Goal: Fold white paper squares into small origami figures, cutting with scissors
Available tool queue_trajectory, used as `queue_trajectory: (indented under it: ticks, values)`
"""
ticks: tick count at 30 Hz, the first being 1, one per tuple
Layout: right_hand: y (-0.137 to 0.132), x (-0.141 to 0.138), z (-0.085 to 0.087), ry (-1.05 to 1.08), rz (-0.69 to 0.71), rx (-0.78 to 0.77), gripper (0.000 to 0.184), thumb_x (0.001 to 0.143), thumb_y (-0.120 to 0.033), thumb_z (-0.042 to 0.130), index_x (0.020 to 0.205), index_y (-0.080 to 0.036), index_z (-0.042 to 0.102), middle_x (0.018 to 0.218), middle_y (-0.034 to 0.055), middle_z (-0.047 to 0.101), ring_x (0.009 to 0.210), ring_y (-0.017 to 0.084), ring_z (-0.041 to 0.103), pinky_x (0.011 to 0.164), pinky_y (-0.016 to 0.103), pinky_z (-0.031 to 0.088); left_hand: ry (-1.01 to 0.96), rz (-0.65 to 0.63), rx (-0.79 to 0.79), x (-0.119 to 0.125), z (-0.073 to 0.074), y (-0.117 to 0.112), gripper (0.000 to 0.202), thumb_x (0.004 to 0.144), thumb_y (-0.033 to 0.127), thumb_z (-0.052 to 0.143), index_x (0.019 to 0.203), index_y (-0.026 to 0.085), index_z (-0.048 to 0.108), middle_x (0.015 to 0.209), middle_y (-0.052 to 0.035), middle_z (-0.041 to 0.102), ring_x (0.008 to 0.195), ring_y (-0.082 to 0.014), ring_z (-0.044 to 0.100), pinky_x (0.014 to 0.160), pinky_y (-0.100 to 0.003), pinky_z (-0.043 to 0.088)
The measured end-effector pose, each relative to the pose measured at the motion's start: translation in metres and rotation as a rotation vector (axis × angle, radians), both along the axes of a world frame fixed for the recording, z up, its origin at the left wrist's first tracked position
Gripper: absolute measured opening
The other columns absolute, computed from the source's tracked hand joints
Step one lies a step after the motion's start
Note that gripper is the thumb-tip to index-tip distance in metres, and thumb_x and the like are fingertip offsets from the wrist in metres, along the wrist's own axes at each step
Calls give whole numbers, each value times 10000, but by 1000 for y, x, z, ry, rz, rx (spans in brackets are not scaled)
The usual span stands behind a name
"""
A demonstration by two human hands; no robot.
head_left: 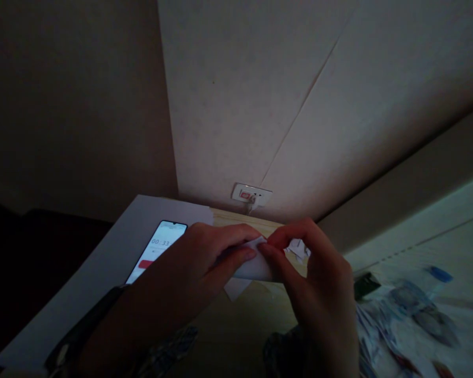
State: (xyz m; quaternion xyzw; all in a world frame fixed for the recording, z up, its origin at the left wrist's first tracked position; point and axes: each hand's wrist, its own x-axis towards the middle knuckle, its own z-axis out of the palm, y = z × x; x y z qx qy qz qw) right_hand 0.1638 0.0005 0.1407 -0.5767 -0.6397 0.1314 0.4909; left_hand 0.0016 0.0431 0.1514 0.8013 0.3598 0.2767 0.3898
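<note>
A small piece of white paper (pixel 254 269) is held between both hands above a pale wooden table (pixel 260 315). My left hand (pixel 220 251) pinches its left part between thumb and fingers. With thumb and forefinger pressed together, my right hand (pixel 305 257) grips the paper's top right corner. Part of the sheet lies hidden behind the fingers. Another white paper corner (pixel 235 289) shows just under the held piece. Past my left wrist, a phone (pixel 157 245) with a lit screen reading 00:33 is partly covered by the forearm.
A large white sheet (pixel 102 273) lies under the phone on the left. Crumpled paper scraps (pixel 297 249) sit behind my right hand. A wall socket (pixel 252 195) with a plug is at the table's back. Clear plastic bags and a blue-capped bottle (pixel 413 294) are at right.
</note>
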Motion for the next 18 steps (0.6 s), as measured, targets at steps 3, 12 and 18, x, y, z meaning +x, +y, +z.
queue_trajectory:
  ticks: [3, 12, 18]
  values:
    - [0, 0, 1, 6, 11, -5, 106, 799, -183, 668, 729, -238, 611, 714, -32, 613, 697, 147, 562, 574, 244, 421, 6, 0, 1, 0, 0, 0, 233, 924, 269, 487, 1012, 251, 702, 961, 24, 747, 863, -162, 658, 742, -261, 447]
    - [1, 1, 0, 45, 43, -13, 106, 789, -180, 680, 730, -238, 614, 716, -45, 616, 700, 136, 562, 608, 248, 420, 22, -21, -16, 0, -2, -1, 223, 934, 255, 458, 963, 241, 679, 892, 31, 729, 800, -149, 640, 691, -249, 423]
    - [2, 2, 0, 60, 63, -66, 84, 784, -188, 688, 756, -246, 633, 726, -42, 626, 706, 136, 565, 598, 238, 427, 26, 15, -32, 0, 0, -2, 135, 916, 234, 446, 900, 217, 579, 782, 37, 672, 651, -119, 589, 579, -217, 384]
